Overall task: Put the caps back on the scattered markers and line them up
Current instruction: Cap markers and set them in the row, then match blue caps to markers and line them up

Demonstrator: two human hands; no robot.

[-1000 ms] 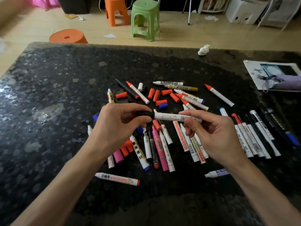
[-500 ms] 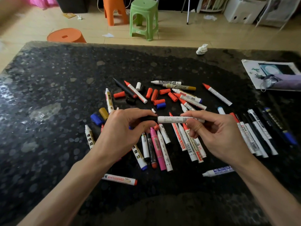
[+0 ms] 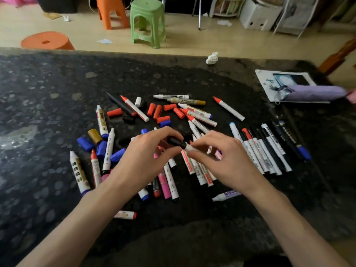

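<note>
**Item in hand:** white-barrelled plastic marker [image 3: 191,148], held above the middle of the dark speckled stone table [image 3: 57,83], over the unsorted pile.

**Change:** a second ago a long stretch of barrel showed between the hands. Now the hands have drawn together, and only a short white length shows beside the black plastic cap [image 3: 177,142]. The cap meets the barrel end with no visible gap.

**Bearing on task:** the cap looks pushed home or nearly so. This marker is probably ready to join the line.

**Left hand** [image 3: 148,157]: fingers and thumb pinch the black cap.

**Right hand** [image 3: 225,160]: fingers curl round the barrel and hide most of it.

**Appearance:** slim, straight, white body with print too blurred to read. It lies tilted, with the cap end up and to the left.

**Lined-up row** [image 3: 265,151]: capped markers lie side by side at the right, just beside the right hand.

**Still loose:**
- red plastic caps [image 3: 158,111] near the far side of the pile
- blue plastic caps [image 3: 84,143] at the left
- many uncapped markers between the two groups
</note>
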